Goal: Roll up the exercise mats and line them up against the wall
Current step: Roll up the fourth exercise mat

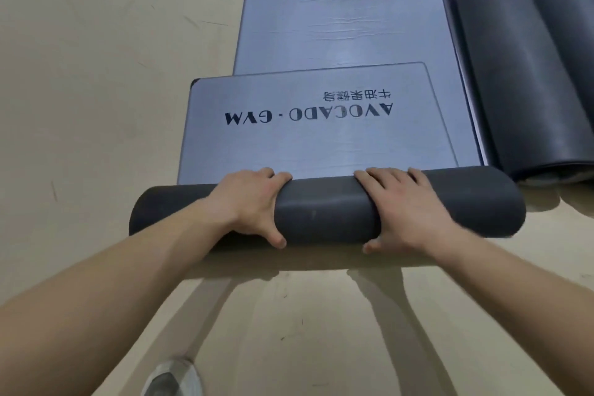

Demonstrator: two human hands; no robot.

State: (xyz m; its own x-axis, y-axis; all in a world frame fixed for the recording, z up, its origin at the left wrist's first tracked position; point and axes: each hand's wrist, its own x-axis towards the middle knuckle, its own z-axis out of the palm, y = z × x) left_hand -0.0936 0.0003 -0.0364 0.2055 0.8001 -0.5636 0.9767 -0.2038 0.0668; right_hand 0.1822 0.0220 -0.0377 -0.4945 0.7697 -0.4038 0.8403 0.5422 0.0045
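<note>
Pale beige flooring [96,74] fills the view, scuffed here and there, with a grey-blue exercise mat [321,145] lying flat on it and running away from the person. Its near end is wound into a dark grey roll [324,209] lying across the mat's width, and the unrolled stretch beyond bears upside-down "AVOCADO · GYM" lettering [308,114]. A second flat mat [337,10] lies farther on, partly under the first. The left hand [254,202] and right hand [408,206] sit palm-down on top of the roll, set apart either side of its middle, fingers curled over the far side and thumbs tucked on the near side; this spacing probably keeps the roll square and tight as it is pushed forward. To the right, already rolled mats [514,74] lie side by side, seemingly waiting to be lined up; no wall shows here. A light shoe [173,376] peeks in at the bottom edge. Much of this mat looks unrolled
</note>
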